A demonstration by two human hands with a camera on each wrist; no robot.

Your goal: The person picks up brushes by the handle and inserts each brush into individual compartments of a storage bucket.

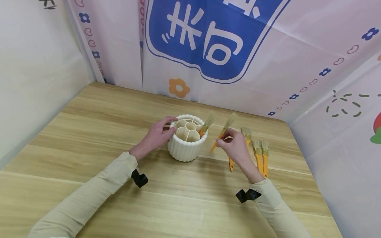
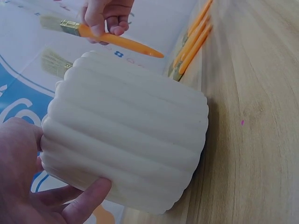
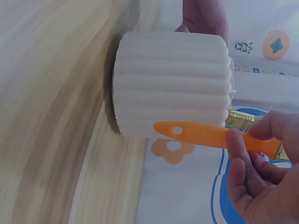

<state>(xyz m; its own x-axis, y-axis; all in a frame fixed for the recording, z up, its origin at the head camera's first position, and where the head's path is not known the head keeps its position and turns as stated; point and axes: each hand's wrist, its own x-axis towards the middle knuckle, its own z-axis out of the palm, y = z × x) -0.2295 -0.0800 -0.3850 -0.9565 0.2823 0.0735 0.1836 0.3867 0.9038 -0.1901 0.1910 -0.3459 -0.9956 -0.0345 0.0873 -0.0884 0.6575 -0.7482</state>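
A white ribbed brush holder [image 1: 184, 150] with several round compartments stands upright on the table. My left hand [image 1: 157, 134] grips its left side, the thumb near the rim and the fingers round the wall [image 2: 121, 126]. One paintbrush [image 1: 207, 123] leans in the right part of the holder, bristles up. Right of the holder, my right hand [image 1: 233, 143] pinches another paintbrush [image 3: 201, 134] by its orange handle. This brush is held above the table, bristles up and tilted to the right, its handle end pointing down beside the holder without going in.
To the right lie several more orange-handled paintbrushes: a wider brush [image 1: 246, 133], partly behind my right hand, and two narrower ones, one of them the far right brush [image 1: 265, 158]. A printed cloth [image 1: 262, 96] hangs behind the wooden table [image 1: 184, 205], with white walls at both sides.
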